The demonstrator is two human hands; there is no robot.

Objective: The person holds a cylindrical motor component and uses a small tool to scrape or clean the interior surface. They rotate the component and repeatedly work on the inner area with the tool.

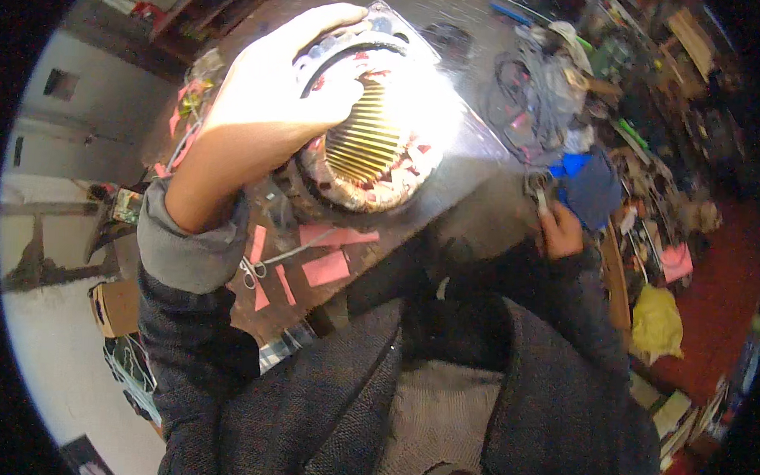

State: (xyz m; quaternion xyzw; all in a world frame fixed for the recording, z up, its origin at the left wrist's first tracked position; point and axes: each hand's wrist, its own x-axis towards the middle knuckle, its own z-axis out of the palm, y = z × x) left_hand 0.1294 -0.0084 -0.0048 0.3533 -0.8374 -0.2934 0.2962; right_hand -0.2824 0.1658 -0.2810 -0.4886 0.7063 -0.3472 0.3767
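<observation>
A motor stator (pixel 366 145) with slots round its bore and windings at its rim sits on the table, brightly lit. My left hand (pixel 294 71) grips its upper rim, thumb inside the bore and fingers over the outer edge. Glare washes out part of the hand and the housing. Off to the right, my right hand (pixel 562 231) is closed round a small metal tool (pixel 541 193) with a ring-like end; its exact kind is unclear. Pink paper strips (pixel 325 269) and scissors (pixel 252 272) lie on the table in front of the stator.
The table (pixel 371 262) carries more pink scraps to the left. A grey cable bundle (pixel 519 92) and a dark blue cloth (pixel 591 190) are at the right, beside a dense heap of parts. A yellow bag (pixel 657 323) lies on the reddish floor (pixel 721 308).
</observation>
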